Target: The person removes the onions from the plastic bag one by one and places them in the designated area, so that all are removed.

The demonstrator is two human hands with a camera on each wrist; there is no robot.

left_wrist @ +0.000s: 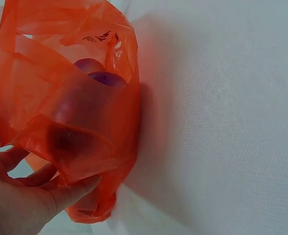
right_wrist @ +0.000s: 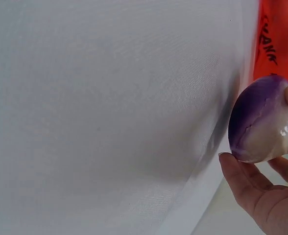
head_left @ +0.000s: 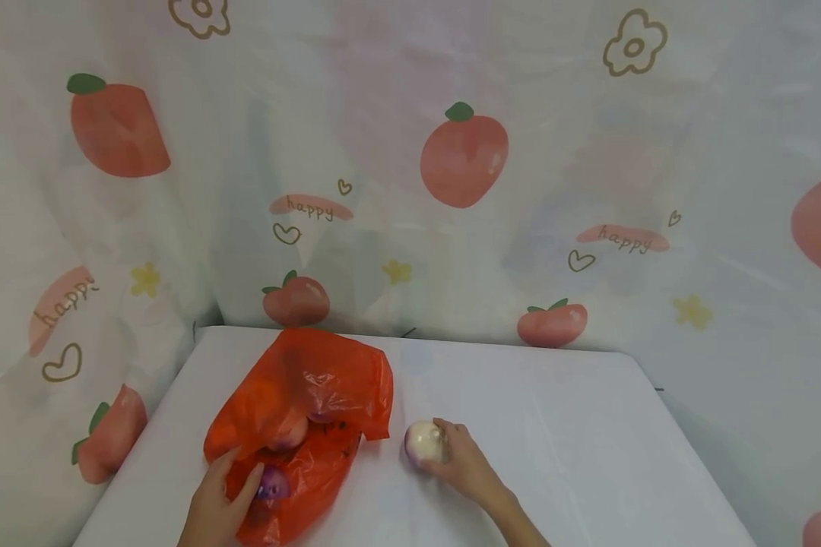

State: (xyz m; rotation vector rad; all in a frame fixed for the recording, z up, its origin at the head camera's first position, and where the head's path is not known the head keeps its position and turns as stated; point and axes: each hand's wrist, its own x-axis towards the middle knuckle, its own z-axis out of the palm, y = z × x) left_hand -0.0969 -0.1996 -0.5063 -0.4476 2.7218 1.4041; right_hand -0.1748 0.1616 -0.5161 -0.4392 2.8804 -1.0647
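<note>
Right hand (head_left: 475,472), fingers clamped on an onion (head_left: 420,444) right of the red bag (head_left: 352,361); left hand (head_left: 212,501) pinches the bag's edge.
Onion: purple flank bagward, pale side up, long axis unclear. Bag lettering (right_wrist: 268,46) shows "ANK"; wall cloth (head_left: 383,114) behind reads "happy".
</note>
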